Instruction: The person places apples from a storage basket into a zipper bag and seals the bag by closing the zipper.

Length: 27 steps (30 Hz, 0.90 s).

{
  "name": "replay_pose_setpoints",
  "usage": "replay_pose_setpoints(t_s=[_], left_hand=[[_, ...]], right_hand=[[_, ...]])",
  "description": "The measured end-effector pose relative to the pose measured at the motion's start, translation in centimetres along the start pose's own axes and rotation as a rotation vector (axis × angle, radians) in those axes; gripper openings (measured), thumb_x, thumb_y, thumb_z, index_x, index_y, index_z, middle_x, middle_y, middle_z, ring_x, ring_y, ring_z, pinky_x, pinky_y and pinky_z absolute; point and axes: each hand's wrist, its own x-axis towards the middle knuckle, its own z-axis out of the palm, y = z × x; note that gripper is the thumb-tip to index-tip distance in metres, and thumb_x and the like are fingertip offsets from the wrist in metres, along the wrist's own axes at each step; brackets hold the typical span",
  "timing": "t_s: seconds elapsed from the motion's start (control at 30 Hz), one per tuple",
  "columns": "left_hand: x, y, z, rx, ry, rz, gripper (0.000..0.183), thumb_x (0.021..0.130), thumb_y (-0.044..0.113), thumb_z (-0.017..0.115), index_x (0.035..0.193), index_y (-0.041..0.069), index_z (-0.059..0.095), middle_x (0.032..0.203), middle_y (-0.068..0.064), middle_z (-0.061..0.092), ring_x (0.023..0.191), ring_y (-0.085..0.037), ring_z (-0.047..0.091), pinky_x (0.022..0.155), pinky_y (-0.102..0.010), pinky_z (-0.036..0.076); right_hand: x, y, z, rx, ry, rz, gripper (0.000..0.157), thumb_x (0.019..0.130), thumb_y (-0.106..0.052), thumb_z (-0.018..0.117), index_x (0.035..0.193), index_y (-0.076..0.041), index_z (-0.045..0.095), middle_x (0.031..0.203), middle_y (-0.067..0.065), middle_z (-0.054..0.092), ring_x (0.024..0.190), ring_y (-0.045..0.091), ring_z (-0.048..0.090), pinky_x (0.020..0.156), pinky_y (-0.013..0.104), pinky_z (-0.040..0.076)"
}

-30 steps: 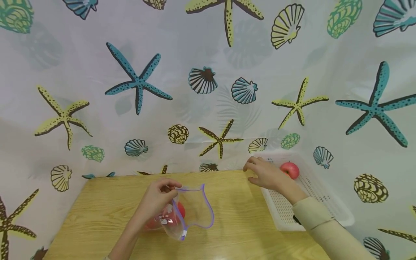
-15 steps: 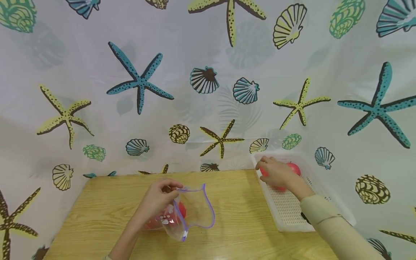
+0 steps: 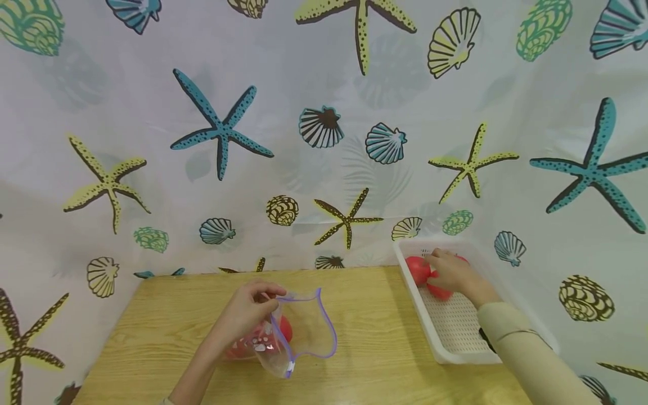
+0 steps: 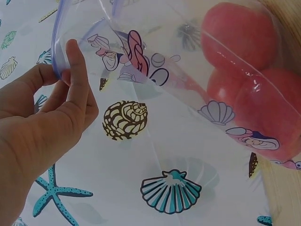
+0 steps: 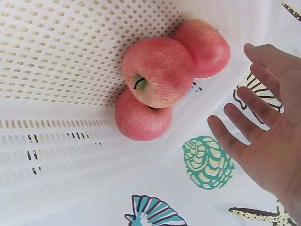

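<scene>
My left hand [image 3: 250, 306] pinches the purple-edged mouth of a clear zip bag [image 3: 306, 326], which hangs open toward the right. Red apples [image 4: 240, 35] show through the bag's printed film in the left wrist view, and its lower part lies on the table. Over the far end of a white perforated basket [image 3: 430, 332] is my right hand [image 3: 450, 273]. In the right wrist view that hand's fingers [image 5: 242, 120] are spread and hold nothing, beside three clustered red apples [image 5: 157, 70]. One apple [image 3: 418, 270] lies against the basket's left wall.
The wooden table [image 3: 369, 332] spreads between bag and basket. Behind it hangs a white curtain [image 3: 283, 157] printed with starfish and shells, right at the table's far edge and along the basket's right side.
My right hand has moved right, from the basket's left rim to over its apples. Two more apples now show inside the basket. My left hand stays on the bag.
</scene>
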Motion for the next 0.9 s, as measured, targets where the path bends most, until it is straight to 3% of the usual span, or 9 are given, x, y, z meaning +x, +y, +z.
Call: replay_pose_setpoints(t_s=[0.23,0.7,0.9], left_hand=[[-0.1,0.2,0.0,0.024,0.005,-0.004,0.018,0.081,0.006,0.063,0.093,0.016,0.072,0.101,-0.001,0.061,0.078,-0.016,0.053,0.059,-0.025,0.049],[-0.1,-0.1,0.1,-0.016,-0.012,0.007,0.019,0.082,0.008,0.063,0.092,0.021,0.071,0.099,-0.001,0.059,0.078,-0.017,0.052,0.06,-0.025,0.048],[-0.2,0.0,0.1,-0.007,-0.01,0.009,0.019,0.082,0.008,0.063,0.092,0.022,0.071,0.098,0.001,0.061,0.078,-0.016,0.052,0.059,-0.024,0.048]], right_hand=[[-0.3,1.6,1.6,0.079,-0.061,0.119,0.043,0.078,-0.02,0.071,0.118,-0.011,0.059,0.117,0.014,0.049,0.108,0.034,0.043,0.088,0.058,0.046],[-0.1,2.2,3.3,0.079,-0.034,0.157,0.054,0.074,-0.023,0.074,0.122,-0.012,0.055,0.119,0.016,0.043,0.115,0.042,0.035,0.086,0.064,0.043],[-0.3,2.8,4.1,0.064,-0.065,0.203,0.064,0.073,-0.028,0.074,0.129,-0.007,0.049,0.125,0.024,0.039,0.114,0.047,0.034,0.086,0.068,0.04]])
